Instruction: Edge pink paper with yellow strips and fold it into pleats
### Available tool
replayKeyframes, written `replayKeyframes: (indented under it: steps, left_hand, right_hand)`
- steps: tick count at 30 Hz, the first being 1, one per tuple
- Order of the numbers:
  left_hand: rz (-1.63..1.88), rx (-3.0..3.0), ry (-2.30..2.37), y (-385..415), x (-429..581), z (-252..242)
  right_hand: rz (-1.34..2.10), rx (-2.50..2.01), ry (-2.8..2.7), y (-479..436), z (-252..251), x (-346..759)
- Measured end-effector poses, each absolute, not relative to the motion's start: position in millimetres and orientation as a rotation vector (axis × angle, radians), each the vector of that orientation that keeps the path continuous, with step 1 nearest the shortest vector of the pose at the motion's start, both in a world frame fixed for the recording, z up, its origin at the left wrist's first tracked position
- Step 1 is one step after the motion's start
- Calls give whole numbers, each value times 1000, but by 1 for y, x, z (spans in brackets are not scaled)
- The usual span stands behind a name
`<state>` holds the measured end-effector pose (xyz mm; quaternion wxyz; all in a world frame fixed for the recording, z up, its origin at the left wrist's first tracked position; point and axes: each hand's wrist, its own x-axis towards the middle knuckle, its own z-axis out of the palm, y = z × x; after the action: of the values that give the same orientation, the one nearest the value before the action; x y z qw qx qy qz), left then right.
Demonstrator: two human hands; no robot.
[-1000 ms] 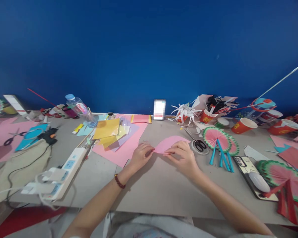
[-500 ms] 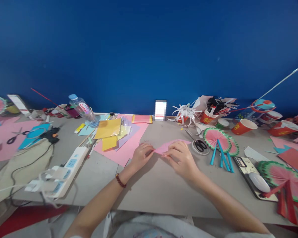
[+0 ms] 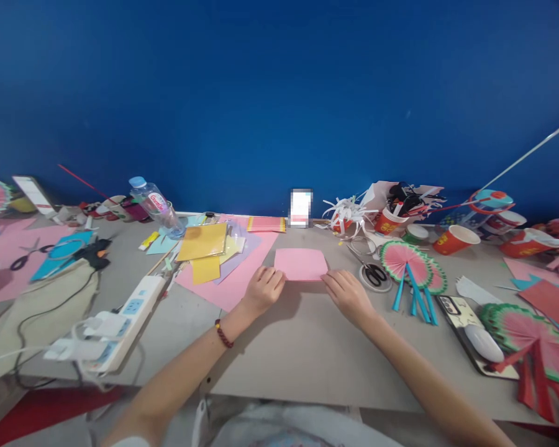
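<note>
A small pink sheet of paper (image 3: 300, 263) is stretched between my two hands, just above the grey tabletop. My left hand (image 3: 265, 288) pinches its near left corner, and my right hand (image 3: 348, 293) pinches the near right corner. Both thumbs are largely hidden under the fingers. The sheet's broad face tilts toward me, and its near edge runs straight from hand to hand. Black-handled scissors (image 3: 373, 274) lie just beyond my right hand, resting on a round clear roll.
Left of my hands are stacked coloured papers (image 3: 203, 242), a plastic bottle (image 3: 154, 205) and a power strip (image 3: 133, 316). To the right sit pleated watermelon fans (image 3: 403, 261), a phone (image 3: 461, 310) under a white mouse (image 3: 483, 343), and red paper cups (image 3: 455, 239). A lit phone (image 3: 300, 208) stands at the wall.
The pink paper has turned from nearly edge-on to showing its broad face. My hands have moved apart, the left slightly left and the right lower, now at its two near corners.
</note>
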<state>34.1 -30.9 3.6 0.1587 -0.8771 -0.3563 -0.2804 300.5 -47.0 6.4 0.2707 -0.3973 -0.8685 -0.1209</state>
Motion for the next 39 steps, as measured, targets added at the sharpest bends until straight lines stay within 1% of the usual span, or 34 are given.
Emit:
replayKeyframes:
  steps: [3, 7, 9, 13, 19, 22, 33, 39]
  left_hand:
    - [-726, -2609, -1028, -34, 40, 0]
    - [-536, -2697, -945, -34, 40, -7]
    - [-519, -2701, -912, -33, 39, -11]
    - [-656, -2725, -1019, -28, 39, -19]
    - [-1004, -2865, -1335, -22, 39, -15]
    - [-1062, -2913, -1418, -20, 37, -11]
    - [-1033, -2949, -1359, -14, 34, -18]
    - [-1042, -2969, -1474, -11, 36, -15]
  right_hand:
    - [-370, -1086, -2427, -44, -6, 292]
    - [-382, -1056, -2514, -42, -16, 291]
    - [-380, -1062, -2526, -41, -21, 294]
    - [-245, -1116, -2470, -40, -25, 298]
    - [279, -1190, -2289, -31, -16, 300]
    - [432, -1175, -2167, -27, -16, 300]
    - [489, -1230, -2057, -21, -24, 295]
    - [458, -1262, -2028, -22, -27, 292]
